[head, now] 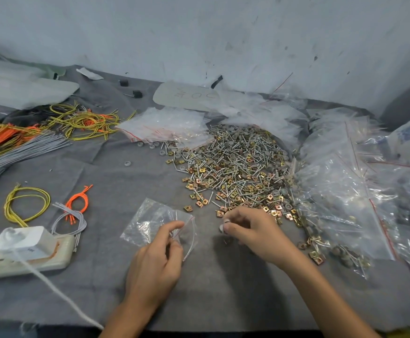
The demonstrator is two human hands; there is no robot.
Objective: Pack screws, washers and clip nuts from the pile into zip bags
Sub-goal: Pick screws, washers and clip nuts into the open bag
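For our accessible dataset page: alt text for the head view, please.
A person's left hand pinches the mouth of a clear zip bag while the right hand pinches what looks like a grey washer, beside a pile of screws, washers and clip nuts on grey cloth.

We're under soft, cool, even light from overhead, bright enough all round. Shadows are faint: a dark smudge on the grey tabletop (211, 276) just beneath the right hand (255, 230), barely any by the left hand (155, 262). We get white glints on the zip bag (148, 220) it pinches and on the filled bags (345, 191) at right. The washer (223, 226) in the right fingers is a soft pale blob. The wide lens bows the wall (199, 32) line, the corners smear, and the white charger (26, 240) nearly blows out.
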